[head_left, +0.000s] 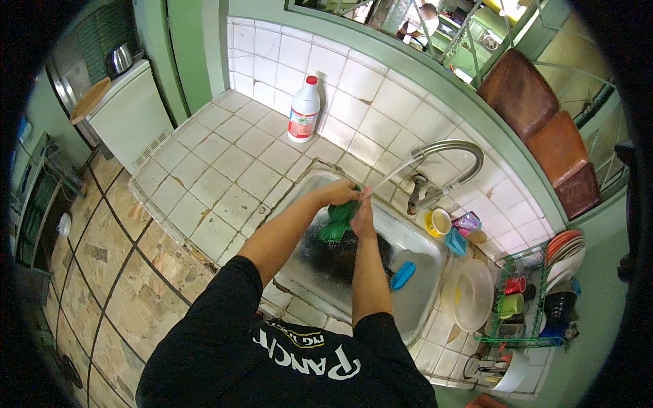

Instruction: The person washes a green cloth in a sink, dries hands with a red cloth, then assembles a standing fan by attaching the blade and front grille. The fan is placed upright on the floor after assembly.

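Observation:
Over the sink (415,251), my left hand (338,192) is closed on a green mesh scrubbing cloth (338,223), which hangs down in loose folds. My right hand (364,216) meets it from the right, its fingers closed at the cloth's upper edge; part of the grip is hidden. Water runs from the curved metal faucet (459,145) onto my fingers. Below, a wide dark flat object (326,262) lies in the basin, partly covered by my forearms, so its kind is unclear. Right of my right forearm rests a blue-handled brush (403,275).
A white bottle with a red cap (304,112) stands on the tiled counter (224,177) at the back left. Right of the sink are a yellow tub (437,222), a pale plastic basin (471,296) and a green dish rack (507,326) with cups and plates. Behind runs a tiled wall.

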### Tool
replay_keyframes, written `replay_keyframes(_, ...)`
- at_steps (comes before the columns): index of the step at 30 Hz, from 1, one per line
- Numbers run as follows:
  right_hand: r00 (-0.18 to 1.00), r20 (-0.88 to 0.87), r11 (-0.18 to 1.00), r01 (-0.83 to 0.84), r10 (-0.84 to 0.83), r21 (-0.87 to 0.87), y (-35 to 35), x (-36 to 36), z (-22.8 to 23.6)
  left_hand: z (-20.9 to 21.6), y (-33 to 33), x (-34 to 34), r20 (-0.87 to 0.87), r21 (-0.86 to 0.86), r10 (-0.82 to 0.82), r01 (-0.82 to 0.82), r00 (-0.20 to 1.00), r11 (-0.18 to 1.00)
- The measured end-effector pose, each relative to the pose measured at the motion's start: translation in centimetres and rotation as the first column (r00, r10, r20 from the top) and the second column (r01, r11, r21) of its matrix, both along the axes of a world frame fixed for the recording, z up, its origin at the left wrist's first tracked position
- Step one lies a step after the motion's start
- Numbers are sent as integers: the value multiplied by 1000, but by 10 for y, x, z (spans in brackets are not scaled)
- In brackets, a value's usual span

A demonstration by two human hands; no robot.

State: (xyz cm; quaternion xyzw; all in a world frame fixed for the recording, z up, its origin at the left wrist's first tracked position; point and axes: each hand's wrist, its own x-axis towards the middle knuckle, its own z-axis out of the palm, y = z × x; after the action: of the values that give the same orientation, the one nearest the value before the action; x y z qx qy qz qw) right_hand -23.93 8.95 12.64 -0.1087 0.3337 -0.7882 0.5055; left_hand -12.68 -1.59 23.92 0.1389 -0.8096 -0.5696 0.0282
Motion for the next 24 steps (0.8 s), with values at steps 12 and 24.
replay_keyframes(12, 857, 340, 857, 470, -387, -209, -3, 29, 11, -109, 12, -23, 168, 946, 539, -289, 825, 147)
replay_keyframes(24, 684, -669, 773, 580, -291, 257, -22, 17, 6, -124, 63, -32, -153, 957, 463, 248, 873, -152)
